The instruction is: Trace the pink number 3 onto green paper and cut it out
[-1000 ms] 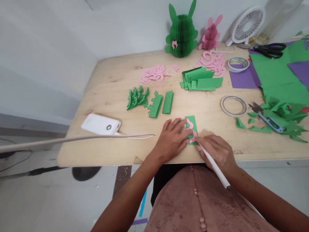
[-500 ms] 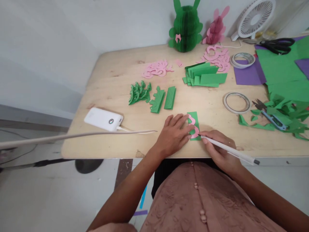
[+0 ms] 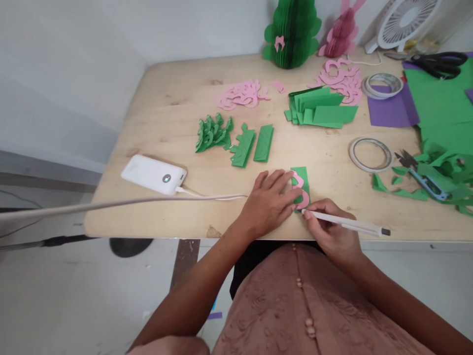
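Your left hand (image 3: 268,204), with fingers spread, rests on the pink shape (image 3: 304,199) over the green paper (image 3: 302,173) upon the table (image 3: 166,123). Your right hand (image 3: 334,234) holds the pen (image 3: 349,223), tip near the shape's lower end.

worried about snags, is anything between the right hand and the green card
Nothing visible: the right hand holds the pen with its tip at the lower edge of the green card. The pink cutout covers part of the card, and the left hand overlaps its left side.
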Tool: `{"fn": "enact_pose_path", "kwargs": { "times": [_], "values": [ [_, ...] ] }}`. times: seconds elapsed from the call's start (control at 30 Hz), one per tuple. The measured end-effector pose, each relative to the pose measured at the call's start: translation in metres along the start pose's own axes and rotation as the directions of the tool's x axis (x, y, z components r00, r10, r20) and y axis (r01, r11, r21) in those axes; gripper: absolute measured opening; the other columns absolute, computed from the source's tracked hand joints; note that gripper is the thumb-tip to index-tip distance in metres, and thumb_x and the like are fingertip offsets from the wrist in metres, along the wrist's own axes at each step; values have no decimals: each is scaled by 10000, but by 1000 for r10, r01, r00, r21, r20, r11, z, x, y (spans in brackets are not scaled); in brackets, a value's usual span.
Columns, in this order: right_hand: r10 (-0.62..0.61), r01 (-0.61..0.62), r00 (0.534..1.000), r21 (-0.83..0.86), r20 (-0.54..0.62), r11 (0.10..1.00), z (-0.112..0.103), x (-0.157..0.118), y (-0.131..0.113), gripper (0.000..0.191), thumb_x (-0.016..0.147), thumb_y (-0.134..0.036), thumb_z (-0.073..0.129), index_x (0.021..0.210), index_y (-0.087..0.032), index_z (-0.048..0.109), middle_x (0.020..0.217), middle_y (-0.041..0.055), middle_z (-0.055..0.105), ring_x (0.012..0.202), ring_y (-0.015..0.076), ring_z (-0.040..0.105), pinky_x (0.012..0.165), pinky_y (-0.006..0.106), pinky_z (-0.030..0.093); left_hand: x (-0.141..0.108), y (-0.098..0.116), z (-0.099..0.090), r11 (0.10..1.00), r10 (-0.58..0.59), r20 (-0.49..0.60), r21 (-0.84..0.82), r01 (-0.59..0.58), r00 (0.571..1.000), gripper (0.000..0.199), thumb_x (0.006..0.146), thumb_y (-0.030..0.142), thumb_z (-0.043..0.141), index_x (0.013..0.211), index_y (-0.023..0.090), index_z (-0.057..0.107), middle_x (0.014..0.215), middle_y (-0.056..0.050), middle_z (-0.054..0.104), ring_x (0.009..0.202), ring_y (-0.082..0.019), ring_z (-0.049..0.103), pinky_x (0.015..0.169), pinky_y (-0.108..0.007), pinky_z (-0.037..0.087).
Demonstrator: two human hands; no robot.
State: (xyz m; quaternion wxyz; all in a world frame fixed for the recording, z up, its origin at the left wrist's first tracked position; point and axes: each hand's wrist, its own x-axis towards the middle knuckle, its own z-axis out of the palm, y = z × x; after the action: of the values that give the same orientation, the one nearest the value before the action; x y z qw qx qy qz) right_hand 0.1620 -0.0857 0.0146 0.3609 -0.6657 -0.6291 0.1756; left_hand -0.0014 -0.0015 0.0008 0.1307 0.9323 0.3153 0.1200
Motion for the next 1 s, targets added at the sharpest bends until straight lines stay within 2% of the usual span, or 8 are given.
{"fn": "enact_pose_path", "kwargs": {
  "times": [0.17, 0.53, 1.0],
  "values": [
    [-12, 12, 1000, -29, -8, 1000, 2, -1, 0, 80, 841, -252, 596, 768, -220, 606, 620, -21, 661, 477, 121, 555, 465, 238, 412, 0, 0, 0, 1000, 3, -7, -1, -3, 1000, 301, 950, 329, 470, 1209, 268, 609, 1475, -86, 442, 1375, -280, 348, 1124, -500, 244],
    [-50, 48, 999, -67, -16, 997, 3, -1, 0, 81, 834, -234, 611, 757, -210, 620, 591, -42, 641, 408, 91, 473, 441, 230, 374, 0, -2, 2, 1000, 15, -27, -5, -15, 1000, 295, 942, 322, 486, 1202, 259, 613, 1468, -92, 452, 1364, -285, 356, 1116, -506, 258],
    [-64, 64, 998, -20, -9, 998, 6, -1, 3, 59, 832, -217, 602, 778, -212, 625, 669, -20, 690, 550, 123, 605, 519, 230, 445, 0, -1, 1, 1000, 1, 4, -18, -1, 1000, 295, 949, 327, 471, 1200, 267, 613, 1478, -89, 438, 1378, -286, 340, 1123, -511, 242]
  ]
}}
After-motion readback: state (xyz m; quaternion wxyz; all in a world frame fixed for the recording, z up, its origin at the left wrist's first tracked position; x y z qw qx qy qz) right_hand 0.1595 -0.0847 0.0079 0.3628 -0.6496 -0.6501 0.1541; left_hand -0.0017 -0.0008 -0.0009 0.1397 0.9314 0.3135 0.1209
